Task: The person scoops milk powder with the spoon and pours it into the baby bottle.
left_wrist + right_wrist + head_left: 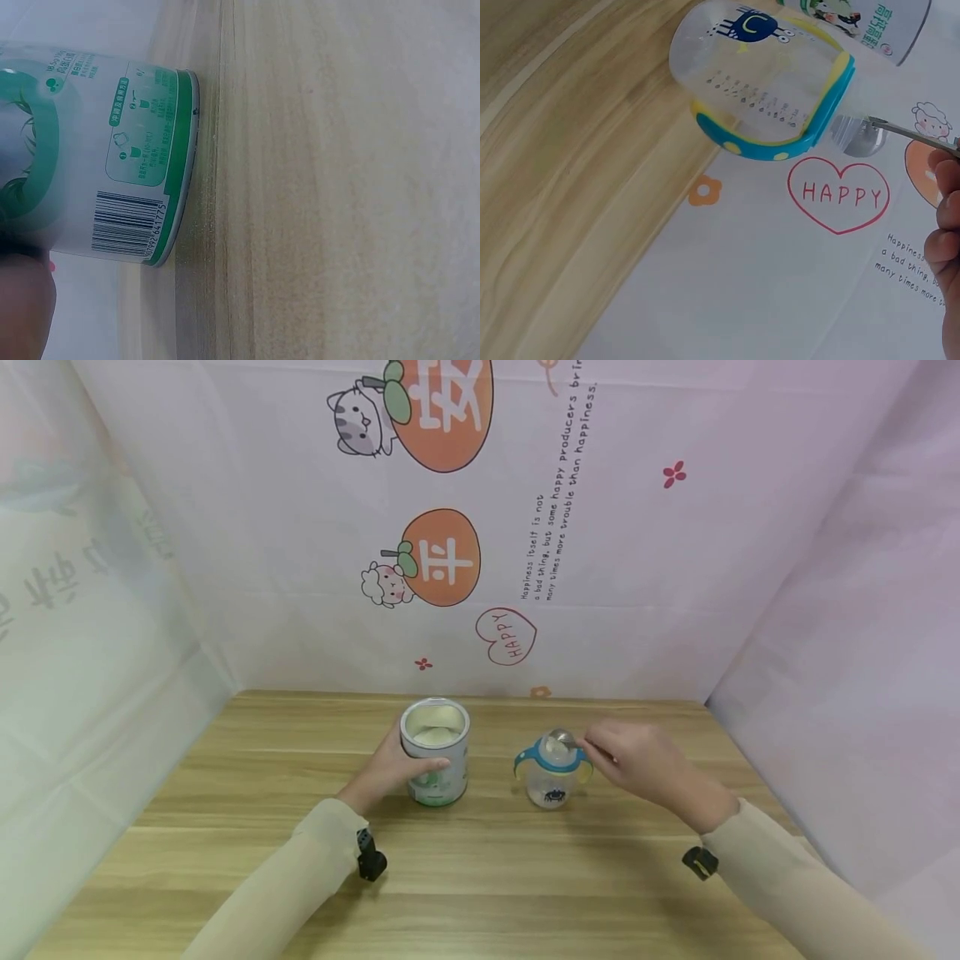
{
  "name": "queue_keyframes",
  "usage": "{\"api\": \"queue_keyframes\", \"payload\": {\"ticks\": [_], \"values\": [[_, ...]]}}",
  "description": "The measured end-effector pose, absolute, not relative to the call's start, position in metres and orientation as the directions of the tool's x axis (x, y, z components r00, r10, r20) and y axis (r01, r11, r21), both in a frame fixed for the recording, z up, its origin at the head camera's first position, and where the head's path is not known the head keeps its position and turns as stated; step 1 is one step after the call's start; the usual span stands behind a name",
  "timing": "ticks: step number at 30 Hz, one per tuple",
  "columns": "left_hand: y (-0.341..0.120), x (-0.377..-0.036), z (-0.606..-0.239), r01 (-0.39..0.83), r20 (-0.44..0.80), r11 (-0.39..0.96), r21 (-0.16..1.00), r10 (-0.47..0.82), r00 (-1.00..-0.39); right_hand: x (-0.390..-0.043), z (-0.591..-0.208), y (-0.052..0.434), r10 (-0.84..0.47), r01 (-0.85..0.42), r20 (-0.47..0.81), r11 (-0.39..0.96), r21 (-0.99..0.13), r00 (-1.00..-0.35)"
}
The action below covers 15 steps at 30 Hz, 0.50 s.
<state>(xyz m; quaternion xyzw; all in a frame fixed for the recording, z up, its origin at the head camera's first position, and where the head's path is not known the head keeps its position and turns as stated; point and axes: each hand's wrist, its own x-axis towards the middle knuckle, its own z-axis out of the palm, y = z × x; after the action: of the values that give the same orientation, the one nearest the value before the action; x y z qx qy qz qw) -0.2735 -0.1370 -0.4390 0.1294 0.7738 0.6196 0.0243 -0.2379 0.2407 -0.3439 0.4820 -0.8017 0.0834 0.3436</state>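
Observation:
An open milk-powder can [435, 752] with white powder inside stands on the wooden table [480, 877]. My left hand [390, 768] grips its side; the can's green-and-white label [112, 157] fills the left wrist view. To its right stands a clear baby bottle [552, 770] with a blue collar and handles, uncapped. My right hand [637, 760] pinches a metal spoon [564, 742], its bowl held over the bottle's mouth. In the right wrist view the spoon [870, 135] sits by the bottle [765, 82] rim.
A printed cloth backdrop [480, 527] with cartoon fruit and a "HAPPY" heart closes off the back and both sides of the table. Bare wood lies in front of the can and bottle. Small black cameras sit on both wrists.

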Motion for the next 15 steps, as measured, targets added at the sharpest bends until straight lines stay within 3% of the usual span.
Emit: {"api": "queue_keyframes", "payload": {"ticks": [15], "values": [[-0.1357, -0.2727, -0.4383, 0.182, 0.134, 0.207, 0.961, 0.225, -0.965, -0.2365, -0.344, 0.2418, -0.83, -0.82, 0.55, 0.376, 0.431, -0.092]]}}
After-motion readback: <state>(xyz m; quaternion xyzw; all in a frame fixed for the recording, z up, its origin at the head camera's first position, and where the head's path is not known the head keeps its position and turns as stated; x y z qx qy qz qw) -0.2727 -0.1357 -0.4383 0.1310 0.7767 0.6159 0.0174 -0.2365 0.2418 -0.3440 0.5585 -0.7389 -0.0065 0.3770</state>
